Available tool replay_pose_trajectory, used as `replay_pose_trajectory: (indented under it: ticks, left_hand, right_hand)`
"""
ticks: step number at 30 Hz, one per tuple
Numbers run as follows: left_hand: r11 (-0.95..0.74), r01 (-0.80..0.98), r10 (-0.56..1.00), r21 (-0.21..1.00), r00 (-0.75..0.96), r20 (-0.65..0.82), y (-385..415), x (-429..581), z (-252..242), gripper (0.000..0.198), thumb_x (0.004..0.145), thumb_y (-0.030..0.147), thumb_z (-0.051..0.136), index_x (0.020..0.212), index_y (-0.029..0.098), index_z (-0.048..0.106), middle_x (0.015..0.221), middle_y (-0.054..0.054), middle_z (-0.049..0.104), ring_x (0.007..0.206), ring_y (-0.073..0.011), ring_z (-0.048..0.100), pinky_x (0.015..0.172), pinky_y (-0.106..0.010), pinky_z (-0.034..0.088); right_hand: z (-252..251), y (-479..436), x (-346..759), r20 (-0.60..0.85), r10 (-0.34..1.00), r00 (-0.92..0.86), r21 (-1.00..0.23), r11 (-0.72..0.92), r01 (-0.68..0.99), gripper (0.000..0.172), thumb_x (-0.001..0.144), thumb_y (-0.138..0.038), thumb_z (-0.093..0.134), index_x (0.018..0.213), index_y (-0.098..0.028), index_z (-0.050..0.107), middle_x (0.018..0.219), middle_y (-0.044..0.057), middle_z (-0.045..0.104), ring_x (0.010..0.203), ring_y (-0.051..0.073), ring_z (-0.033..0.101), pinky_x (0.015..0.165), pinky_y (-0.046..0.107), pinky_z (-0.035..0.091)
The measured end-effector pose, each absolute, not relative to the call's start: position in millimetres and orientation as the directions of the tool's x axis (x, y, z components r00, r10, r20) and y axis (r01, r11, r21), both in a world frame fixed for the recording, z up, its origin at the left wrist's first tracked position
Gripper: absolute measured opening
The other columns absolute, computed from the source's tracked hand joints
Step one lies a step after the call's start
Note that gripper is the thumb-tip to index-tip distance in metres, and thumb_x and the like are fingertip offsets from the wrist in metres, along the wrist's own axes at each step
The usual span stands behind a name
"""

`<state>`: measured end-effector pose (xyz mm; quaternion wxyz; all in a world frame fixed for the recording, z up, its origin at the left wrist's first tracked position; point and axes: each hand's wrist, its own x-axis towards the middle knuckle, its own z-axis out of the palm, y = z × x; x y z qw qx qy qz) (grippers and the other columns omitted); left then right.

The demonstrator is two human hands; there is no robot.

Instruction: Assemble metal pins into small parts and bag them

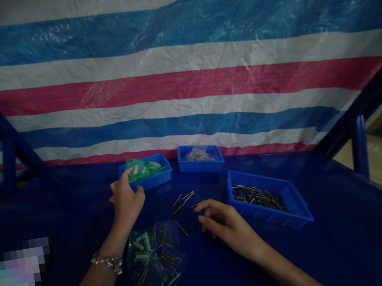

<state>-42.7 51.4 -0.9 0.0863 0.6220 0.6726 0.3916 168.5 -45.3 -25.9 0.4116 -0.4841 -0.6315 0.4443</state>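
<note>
Several rods (178, 208) lie between left hand (126, 199) and right hand (225, 220).

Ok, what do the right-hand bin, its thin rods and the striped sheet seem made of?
Right-hand bin: likely moulded plastic, smooth with a slight sheen; even blue colour and a formed rim suggest it. Thin rods: probably metal, with silvery and brassy tones, though too small to be sure. Striped sheet: seemingly woven plastic tarpaulin, semi-glossy, showing a fine weave, creases and shiny patches.

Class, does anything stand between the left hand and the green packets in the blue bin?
Nothing visible does: the left hand extends a finger over the blue bin toward the green packets; contact is unclear.
</note>
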Motion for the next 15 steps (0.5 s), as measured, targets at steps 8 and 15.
replay_pose_trajectory:
  ticks: [8, 15]
  left_hand:
    - [-0.056, 0.820, 0.913, 0.569, -0.188, 0.361, 49.2, -42.2, 1.4, 0.048, 0.067, 0.014, 0.047, 0.115, 0.019, 0.047, 0.089, -0.013, 0.056, 0.103, -0.0365, 0.039, 0.077, -0.053, 0.033]
    - [0.001, 0.875, 0.928, 0.484, -0.181, 0.326, 47.4, -39.5, 3.2, 0.048, 0.070, 0.014, 0.045, 0.118, 0.018, 0.045, 0.083, -0.010, 0.056, 0.102, -0.0322, 0.040, 0.078, -0.047, 0.034]
  right_hand:
    - [-20.5, -49.6, 166.8, 0.181, 0.967, -0.181, -0.749, 0.255, 0.611, 0.014, 0.079, -0.028, 0.048, 0.086, -0.019, 0.058, 0.069, 0.001, 0.054, 0.063, 0.014, 0.050, 0.057, 0.025, 0.037]
    - [-27.1, -55.8, 155.7, 0.207, 0.956, -0.208, -0.578, 0.292, 0.762, 0.013, 0.076, -0.029, 0.054, 0.086, -0.021, 0.059, 0.077, 0.002, 0.054, 0.075, 0.017, 0.051, 0.063, 0.028, 0.040]
